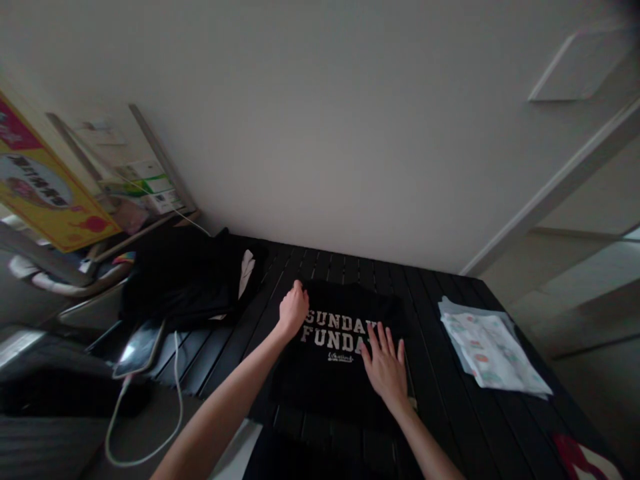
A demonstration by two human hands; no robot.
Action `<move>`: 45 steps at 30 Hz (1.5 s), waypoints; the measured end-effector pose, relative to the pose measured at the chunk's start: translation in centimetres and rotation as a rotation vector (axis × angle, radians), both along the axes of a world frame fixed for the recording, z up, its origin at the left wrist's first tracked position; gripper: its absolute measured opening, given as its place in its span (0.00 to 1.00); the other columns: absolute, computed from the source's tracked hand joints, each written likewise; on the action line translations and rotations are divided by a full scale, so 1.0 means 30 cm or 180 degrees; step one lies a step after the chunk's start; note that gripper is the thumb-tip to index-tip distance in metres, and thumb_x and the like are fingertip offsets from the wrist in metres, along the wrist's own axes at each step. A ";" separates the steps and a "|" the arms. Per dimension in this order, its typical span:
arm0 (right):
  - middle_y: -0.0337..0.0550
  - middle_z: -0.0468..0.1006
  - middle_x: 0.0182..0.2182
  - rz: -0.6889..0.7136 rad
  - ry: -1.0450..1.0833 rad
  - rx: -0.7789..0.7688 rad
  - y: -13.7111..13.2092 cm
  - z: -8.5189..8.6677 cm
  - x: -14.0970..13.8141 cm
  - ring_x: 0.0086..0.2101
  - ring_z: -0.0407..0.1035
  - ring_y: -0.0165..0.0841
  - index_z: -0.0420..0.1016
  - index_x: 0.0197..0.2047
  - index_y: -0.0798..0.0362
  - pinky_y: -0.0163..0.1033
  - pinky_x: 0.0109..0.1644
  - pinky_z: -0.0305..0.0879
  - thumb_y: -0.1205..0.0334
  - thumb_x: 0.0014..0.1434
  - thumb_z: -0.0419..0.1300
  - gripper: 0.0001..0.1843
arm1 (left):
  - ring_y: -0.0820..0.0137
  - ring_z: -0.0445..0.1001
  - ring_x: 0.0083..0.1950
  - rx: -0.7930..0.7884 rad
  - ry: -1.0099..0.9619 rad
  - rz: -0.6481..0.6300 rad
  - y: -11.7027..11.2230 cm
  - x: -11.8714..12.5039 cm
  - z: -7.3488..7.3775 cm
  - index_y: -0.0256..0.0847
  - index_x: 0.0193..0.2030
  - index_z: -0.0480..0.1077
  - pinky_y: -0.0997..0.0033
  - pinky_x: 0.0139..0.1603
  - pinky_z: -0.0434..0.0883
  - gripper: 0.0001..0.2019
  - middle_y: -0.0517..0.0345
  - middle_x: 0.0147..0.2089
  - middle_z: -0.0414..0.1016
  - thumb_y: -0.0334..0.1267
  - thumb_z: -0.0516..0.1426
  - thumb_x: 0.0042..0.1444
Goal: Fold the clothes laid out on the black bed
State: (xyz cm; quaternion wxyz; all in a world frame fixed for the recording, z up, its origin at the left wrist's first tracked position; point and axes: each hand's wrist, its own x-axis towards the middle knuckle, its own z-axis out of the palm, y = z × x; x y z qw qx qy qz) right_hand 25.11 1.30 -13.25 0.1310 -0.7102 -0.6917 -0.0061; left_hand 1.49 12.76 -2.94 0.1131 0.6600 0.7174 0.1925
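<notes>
A black T-shirt (330, 377), folded flat, lies on the slatted black table (440, 407), with white lettering reading "SUNDAY FUNDAY" partly hidden. My left hand (293, 310) is curled at the shirt's upper left edge and appears to grip the cloth there. My right hand (385, 367) rests flat on the shirt with its fingers spread, covering the ends of both lettered words. Below the lettering, the shirt's lower part fades into shadow, and I cannot make out its bottom edge.
A heap of black clothing (185, 283) lies at the table's left end. Near it sits a phone (140, 348) with a white cable (176, 373). Printed papers (487, 353) lie on the right. A red-and-white item (580, 460) sits at the bottom right, and a wall rises behind.
</notes>
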 end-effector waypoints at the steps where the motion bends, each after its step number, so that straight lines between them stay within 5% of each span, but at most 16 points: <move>1: 0.51 0.48 0.69 -0.0012 0.0016 -0.0004 0.001 -0.001 0.001 0.67 0.41 0.46 0.50 0.69 0.52 0.62 0.67 0.33 0.43 0.66 0.38 0.35 | 0.61 0.77 0.42 0.0033 -0.0069 -0.0125 0.009 0.036 0.013 0.39 0.50 0.64 0.67 0.41 0.69 0.10 0.47 0.40 0.77 0.36 0.49 0.64; 5: 0.51 0.49 0.69 -0.0058 -0.0018 -0.0035 0.007 -0.009 0.003 0.67 0.41 0.46 0.51 0.69 0.52 0.62 0.67 0.31 0.44 0.66 0.37 0.34 | 0.63 0.77 0.48 0.0145 -0.0338 -0.0740 0.034 0.181 0.019 0.40 0.52 0.63 0.68 0.45 0.70 0.11 0.48 0.46 0.77 0.36 0.51 0.64; 8: 0.50 0.48 0.69 -0.0037 -0.0023 -0.0015 0.009 -0.009 0.005 0.67 0.41 0.46 0.51 0.69 0.52 0.62 0.67 0.31 0.44 0.66 0.37 0.34 | 0.65 0.76 0.50 0.0112 -0.0407 -0.1189 -0.009 0.249 -0.040 0.40 0.56 0.63 0.67 0.48 0.71 0.15 0.48 0.50 0.77 0.38 0.52 0.63; 12: 0.49 0.47 0.69 -0.0028 -0.0007 0.0019 0.007 -0.001 0.005 0.67 0.42 0.45 0.49 0.70 0.51 0.60 0.67 0.32 0.45 0.66 0.38 0.33 | 0.59 0.61 0.66 0.0134 -0.0194 -0.1535 -0.122 0.249 -0.155 0.39 0.61 0.62 0.54 0.65 0.58 0.20 0.47 0.64 0.65 0.38 0.52 0.63; 16: 0.49 0.46 0.69 -0.0056 0.0004 -0.0003 0.006 0.000 0.003 0.67 0.42 0.45 0.48 0.70 0.51 0.61 0.67 0.32 0.47 0.67 0.39 0.33 | 0.61 0.47 0.72 0.0274 0.0360 -0.1642 -0.203 0.221 -0.214 0.39 0.67 0.55 0.52 0.70 0.49 0.24 0.50 0.71 0.53 0.41 0.46 0.66; 26: 0.52 0.48 0.69 -0.0058 0.0005 0.0051 -0.001 0.002 -0.007 0.67 0.42 0.46 0.49 0.70 0.53 0.60 0.68 0.33 0.47 0.66 0.40 0.33 | 0.58 0.46 0.72 0.0197 0.0705 -0.1832 -0.527 0.158 -0.202 0.45 0.72 0.44 0.50 0.69 0.54 0.31 0.55 0.73 0.45 0.44 0.48 0.64; 30: 0.61 0.41 0.69 -0.0989 0.0070 0.0279 0.014 0.014 -0.010 0.67 0.39 0.53 0.50 0.69 0.57 0.63 0.65 0.39 0.47 0.66 0.42 0.34 | 0.57 0.45 0.72 0.0190 0.0855 -0.1866 -0.588 0.125 -0.193 0.43 0.72 0.40 0.48 0.69 0.55 0.34 0.55 0.73 0.42 0.42 0.50 0.63; 34: 0.63 0.46 0.68 -0.1835 0.0499 -0.0121 0.073 0.027 0.026 0.65 0.40 0.62 0.55 0.68 0.47 0.72 0.60 0.41 0.44 0.65 0.43 0.32 | 0.58 0.44 0.73 0.0231 0.0866 -0.1877 -0.597 0.115 -0.184 0.44 0.73 0.37 0.50 0.69 0.54 0.35 0.57 0.74 0.39 0.44 0.49 0.63; 40: 0.47 0.51 0.68 -0.1520 0.1069 -0.0575 0.143 0.039 0.079 0.67 0.31 0.56 0.56 0.68 0.48 0.76 0.60 0.31 0.43 0.64 0.40 0.33 | 0.59 0.43 0.73 0.0283 0.0744 -0.1841 -0.597 0.111 -0.184 0.45 0.73 0.36 0.51 0.70 0.54 0.34 0.59 0.74 0.38 0.44 0.48 0.64; 45: 0.42 0.45 0.70 -0.1033 0.1215 -0.0240 0.162 0.119 0.018 0.68 0.35 0.50 0.45 0.71 0.48 0.70 0.63 0.40 0.44 0.65 0.35 0.34 | 0.60 0.44 0.73 0.0316 0.0597 -0.1790 -0.599 0.103 -0.187 0.45 0.73 0.38 0.53 0.70 0.53 0.33 0.60 0.74 0.40 0.46 0.48 0.65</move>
